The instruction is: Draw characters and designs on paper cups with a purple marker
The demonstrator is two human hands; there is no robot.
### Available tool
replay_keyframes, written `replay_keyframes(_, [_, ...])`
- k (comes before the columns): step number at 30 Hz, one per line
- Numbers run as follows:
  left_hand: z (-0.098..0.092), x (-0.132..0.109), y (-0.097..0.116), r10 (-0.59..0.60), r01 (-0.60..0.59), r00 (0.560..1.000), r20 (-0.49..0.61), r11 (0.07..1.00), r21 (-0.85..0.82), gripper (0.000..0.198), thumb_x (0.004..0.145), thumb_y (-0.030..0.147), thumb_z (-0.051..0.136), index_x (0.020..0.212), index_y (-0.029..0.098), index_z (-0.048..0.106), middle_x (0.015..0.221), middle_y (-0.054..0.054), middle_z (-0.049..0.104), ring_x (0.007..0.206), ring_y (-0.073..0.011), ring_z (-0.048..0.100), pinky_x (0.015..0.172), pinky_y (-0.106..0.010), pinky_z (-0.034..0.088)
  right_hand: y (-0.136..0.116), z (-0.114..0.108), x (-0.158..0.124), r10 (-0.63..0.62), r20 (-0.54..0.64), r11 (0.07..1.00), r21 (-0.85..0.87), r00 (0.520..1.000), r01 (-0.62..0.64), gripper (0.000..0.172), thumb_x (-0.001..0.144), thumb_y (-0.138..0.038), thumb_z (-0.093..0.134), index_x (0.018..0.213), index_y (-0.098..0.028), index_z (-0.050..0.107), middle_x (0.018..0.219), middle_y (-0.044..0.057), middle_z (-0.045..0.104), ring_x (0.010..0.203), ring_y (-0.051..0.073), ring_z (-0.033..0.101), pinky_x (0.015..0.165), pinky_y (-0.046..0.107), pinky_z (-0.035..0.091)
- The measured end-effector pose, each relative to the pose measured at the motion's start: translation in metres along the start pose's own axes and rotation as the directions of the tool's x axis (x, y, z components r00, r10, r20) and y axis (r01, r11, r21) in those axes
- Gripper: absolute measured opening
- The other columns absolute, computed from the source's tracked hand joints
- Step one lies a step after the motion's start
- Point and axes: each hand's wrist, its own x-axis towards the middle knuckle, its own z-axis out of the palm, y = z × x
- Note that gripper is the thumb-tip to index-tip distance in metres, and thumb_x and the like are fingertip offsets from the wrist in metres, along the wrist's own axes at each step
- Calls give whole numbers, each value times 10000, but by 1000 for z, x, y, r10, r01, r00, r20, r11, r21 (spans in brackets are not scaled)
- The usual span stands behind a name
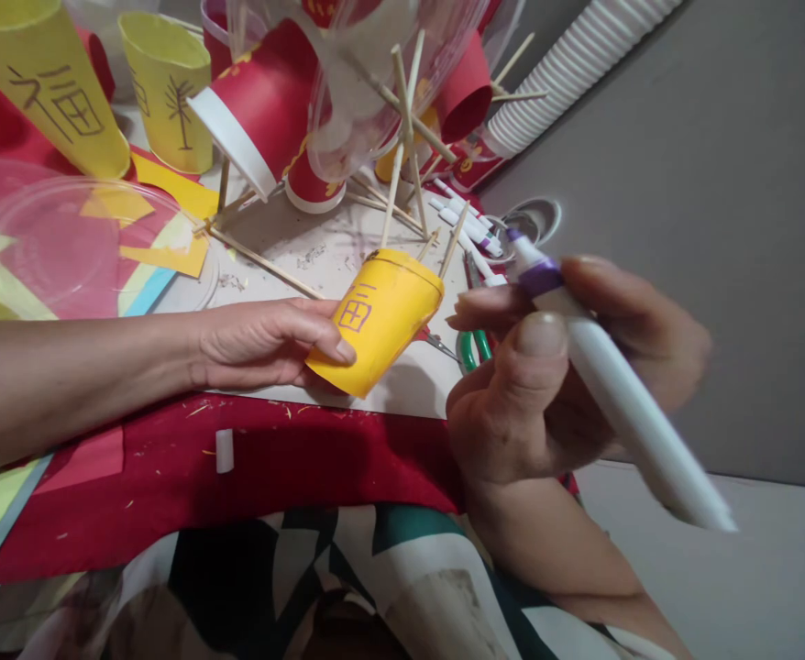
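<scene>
The right hand (546, 403) pinches a white marker (623, 394), thumb and fingers closed round its stiff, smooth barrel. At its nine o'clock the left hand (265, 344) clasps the yellow cup (381, 321) over the table (334, 252) — thumb across the wall. It is thin paper, probably light and easily crushed — best held gently. Wooden sticks (393, 192) rise at its twelve o'clock.

We read 福 on the tall yellow cup (51, 92) and on the tilted yellow cup (381, 316). The character on the short yellow cup (169, 92) escapes us.
</scene>
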Motion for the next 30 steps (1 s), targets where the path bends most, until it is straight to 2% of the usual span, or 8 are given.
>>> replay_keyframes(2, [0, 0, 0, 4, -4, 1000, 18, 1000, -9, 354, 761, 151, 787, 1114, 178, 788, 1102, -78, 797, 973, -173, 715, 883, -246, 594, -2, 8, 2, -47, -111, 999, 10, 993, 49, 250, 1050, -321, 584, 1284, -361, 663, 1171, 26, 671, 883, 186, 777, 834, 409, 662])
replay_keyframes(4, [1, 1, 1, 6, -6, 999, 32, 1000, -20, 326, 771, 127, 773, 1091, 185, 796, 1066, -58, 803, 954, -159, 719, 847, -229, 596, -2, 12, 4, -63, -132, 998, 14, 989, 65, 257, 1032, -266, 606, 1265, -317, 703, 1207, 34, 673, 914, 196, 784, 864, 419, 653])
replay_keyframes(8, [3, 0, 1, -1, 2, 1000, 31, 1000, -22, 345, 779, 85, 752, 1096, 213, 802, 1041, -22, 809, 938, -146, 727, 826, -214, 595, 0, 14, 7, -14, -77, 998, 62, 997, 19, 296, 1021, -207, 586, 1274, -291, 713, 1148, 19, 696, 949, 187, 788, 886, 391, 654])
replay_keyframes(13, [3, 0, 1, 2, -1, 999, 50, 1000, -21, 363, 770, 94, 764, 1107, 223, 801, 1079, -30, 814, 962, -152, 731, 837, -213, 597, 0, 12, 4, 59, -25, 998, 2, 998, -59, 247, 1051, -298, 572, 1268, -347, 677, 1108, 7, 716, 1001, 222, 791, 916, 441, 674])
replay_keyframes(19, [3, 0, 2, -14, 14, 1000, -6, 1000, 3, 388, 715, 106, 802, 1084, 223, 791, 1076, -30, 798, 933, -156, 730, 832, -226, 600, 2, 5, 2, 147, 116, 989, -39, 982, -144, 320, 1093, -402, 493, 1406, -400, 558, 1238, 28, 703, 1199, 276, 747, 922, 461, 658])
replay_keyframes(22, [4, 1, 1, -21, 21, 1000, -24, 1000, 14, 394, 680, 110, 829, 1057, 216, 786, 1022, -22, 789, 892, -155, 728, 814, -230, 601, 1, 3, 6, 110, 121, 990, -97, 987, -98, 276, 1085, -363, 532, 1345, -377, 623, 1234, 22, 711, 1140, 245, 759, 928, 423, 646])
replay_keyframes(26, [4, 1, -1, -6, 7, 1000, -21, 1000, 18, 407, 673, 113, 841, 1061, 209, 762, 997, -17, 785, 881, -151, 737, 811, -233, 595, -2, 3, 8, -4, 58, 986, -165, 998, 13, 228, 1044, -255, 615, 1242, -308, 714, 1145, 18, 759, 984, 188, 770, 853, 349, 642])
replay_keyframes(30, [9, -2, -5, 13, -12, 1000, -17, 999, 35, 604, 594, 94, 899, 1148, 197, 683, 1078, -32, 773, 933, -165, 747, 852, -276, 595, -9, 2, 6, -20, -20, 984, -178, 1000, 16, 199, 988, -255, 695, 1171, -259, 771, 1019, 23, 787, 853, 189, 763, 746, 339, 621])
